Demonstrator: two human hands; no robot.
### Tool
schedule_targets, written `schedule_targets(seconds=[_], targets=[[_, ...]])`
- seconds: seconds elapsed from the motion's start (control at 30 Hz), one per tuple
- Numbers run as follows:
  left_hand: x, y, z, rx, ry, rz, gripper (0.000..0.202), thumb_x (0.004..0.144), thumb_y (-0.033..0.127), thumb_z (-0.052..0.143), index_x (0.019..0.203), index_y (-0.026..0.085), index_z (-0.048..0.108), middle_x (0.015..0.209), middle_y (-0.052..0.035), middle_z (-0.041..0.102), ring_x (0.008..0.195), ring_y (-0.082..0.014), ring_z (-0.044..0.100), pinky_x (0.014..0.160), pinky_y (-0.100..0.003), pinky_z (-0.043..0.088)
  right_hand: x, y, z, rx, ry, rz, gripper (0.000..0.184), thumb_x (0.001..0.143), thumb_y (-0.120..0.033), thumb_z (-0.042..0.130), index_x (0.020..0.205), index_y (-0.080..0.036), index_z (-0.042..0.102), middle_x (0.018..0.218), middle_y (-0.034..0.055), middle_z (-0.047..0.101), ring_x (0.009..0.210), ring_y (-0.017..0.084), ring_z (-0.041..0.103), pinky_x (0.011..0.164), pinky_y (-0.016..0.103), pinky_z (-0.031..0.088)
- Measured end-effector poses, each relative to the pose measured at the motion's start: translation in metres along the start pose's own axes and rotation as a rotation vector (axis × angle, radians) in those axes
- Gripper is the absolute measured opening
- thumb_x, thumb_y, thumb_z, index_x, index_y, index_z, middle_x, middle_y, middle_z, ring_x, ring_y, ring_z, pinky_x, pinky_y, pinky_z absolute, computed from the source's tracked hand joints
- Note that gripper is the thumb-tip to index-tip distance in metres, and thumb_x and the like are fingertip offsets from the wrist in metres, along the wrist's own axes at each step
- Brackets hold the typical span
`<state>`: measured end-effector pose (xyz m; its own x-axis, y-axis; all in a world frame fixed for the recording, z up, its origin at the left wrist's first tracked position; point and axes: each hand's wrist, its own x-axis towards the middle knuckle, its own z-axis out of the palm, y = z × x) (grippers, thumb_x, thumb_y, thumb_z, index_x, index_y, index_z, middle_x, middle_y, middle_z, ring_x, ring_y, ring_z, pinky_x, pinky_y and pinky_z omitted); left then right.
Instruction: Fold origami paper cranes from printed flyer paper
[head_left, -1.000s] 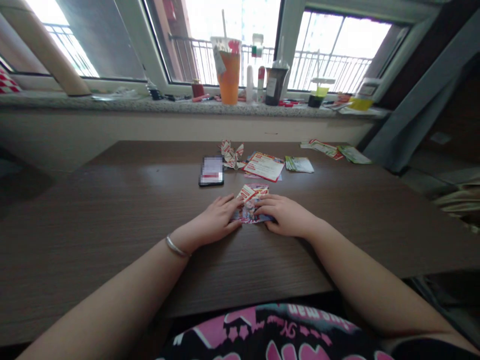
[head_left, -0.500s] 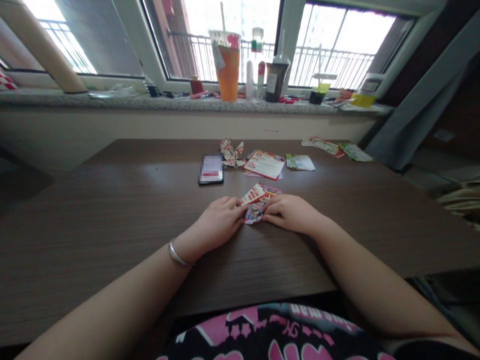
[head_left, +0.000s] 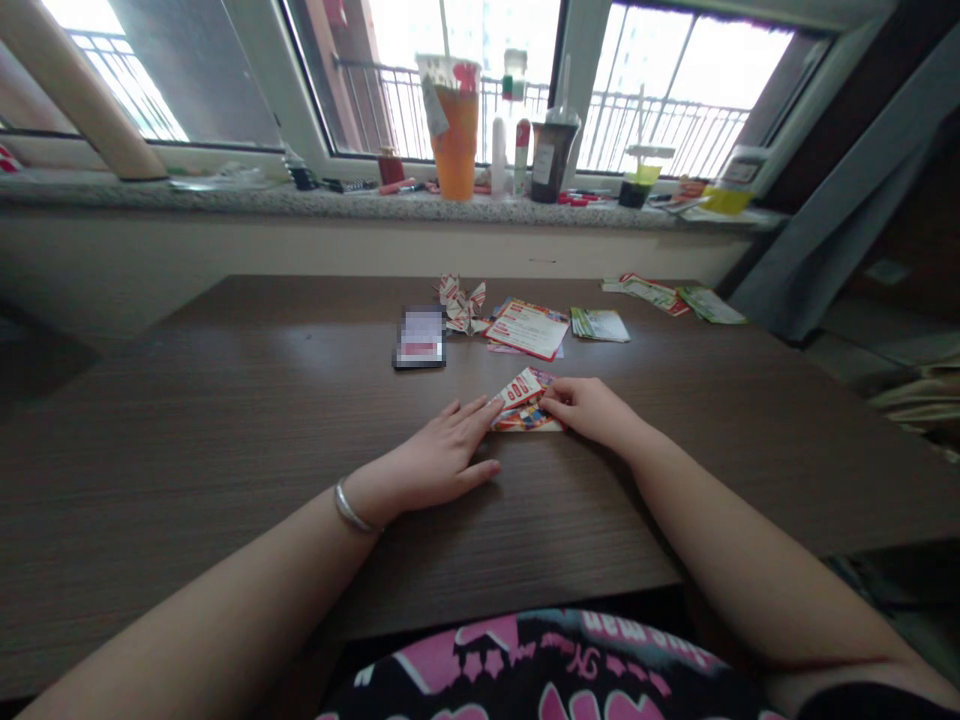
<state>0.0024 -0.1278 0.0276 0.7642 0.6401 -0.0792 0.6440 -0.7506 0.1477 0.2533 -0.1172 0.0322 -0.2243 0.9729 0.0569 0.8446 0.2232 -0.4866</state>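
A folded piece of colourful printed paper (head_left: pixel 523 391) lies on the table in front of me, a white and red flap on top of a patterned layer. My left hand (head_left: pixel 442 455) rests flat with its fingers stretched out, the fingertips touching the paper's left edge and the thumb apart on the table. At the paper's right side, my right hand (head_left: pixel 592 408) pinches the edge between thumb and fingers. The part under my right fingertips is hidden.
Beyond the paper are a phone (head_left: pixel 420 337), folded paper figures (head_left: pixel 461 303), a stack of printed sheets (head_left: pixel 529 328) and a green-white stack (head_left: pixel 600 324). More leaflets (head_left: pixel 660 293) lie far right. Drink cups (head_left: pixel 456 140) and bottles line the windowsill (head_left: pixel 352 207).
My left hand has spread out flat and its thumb has come off the paper. My right hand has shifted slightly up and right. The paper's lower part now lies in a straighter edge.
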Motion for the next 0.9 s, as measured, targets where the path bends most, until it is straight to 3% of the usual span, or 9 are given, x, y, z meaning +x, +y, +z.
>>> schedule_targets(seconds=[0.23, 0.43, 0.63, 0.9], targets=[[0.005, 0.002, 0.000, 0.063, -0.039, 0.059, 0.070, 0.095, 0.054, 0.038, 0.152, 0.020, 0.015, 0.159, -0.0094, 0.012, 0.147, -0.0238, 0.012, 0.119, -0.042, 0.010, 0.006, -0.001, 0.003, -0.150, 0.057, 0.000, 0.022, 0.089, -0.031, 0.052, 0.095, -0.023, 0.071, 0.085, 0.0033, 0.073, 0.074, 0.017, 0.063, 0.064, 0.025, 0.040], [0.005, -0.001, 0.004, 0.038, -0.004, 0.081, 0.072, 0.094, 0.056, 0.039, 0.152, 0.021, 0.014, 0.159, -0.0089, 0.013, 0.147, -0.0252, 0.012, 0.119, -0.043, 0.012, 0.009, 0.000, 0.003, -0.334, 0.047, 0.109, 0.028, 0.092, -0.041, 0.045, 0.096, -0.025, 0.068, 0.093, 0.0060, 0.073, 0.080, 0.022, 0.065, 0.063, 0.028, 0.041], [0.005, -0.001, 0.000, 0.010, 0.008, 0.093, 0.071, 0.093, 0.052, 0.045, 0.152, 0.023, 0.016, 0.158, -0.0088, 0.019, 0.147, -0.0259, 0.015, 0.118, -0.043, 0.015, 0.012, 0.005, 0.000, -0.345, 0.000, 0.123, 0.030, 0.093, -0.041, 0.044, 0.091, -0.023, 0.068, 0.091, 0.0066, 0.073, 0.079, 0.021, 0.065, 0.062, 0.027, 0.040], [0.005, -0.004, 0.000, -0.013, 0.001, 0.122, 0.066, 0.094, 0.047, 0.046, 0.151, 0.027, 0.020, 0.157, -0.0019, 0.025, 0.146, -0.0283, 0.016, 0.118, -0.046, 0.017, 0.014, 0.018, -0.010, -0.327, -0.011, 0.189, 0.025, 0.091, -0.041, 0.048, 0.088, -0.023, 0.066, 0.090, 0.0061, 0.072, 0.078, 0.021, 0.064, 0.058, 0.026, 0.037]])
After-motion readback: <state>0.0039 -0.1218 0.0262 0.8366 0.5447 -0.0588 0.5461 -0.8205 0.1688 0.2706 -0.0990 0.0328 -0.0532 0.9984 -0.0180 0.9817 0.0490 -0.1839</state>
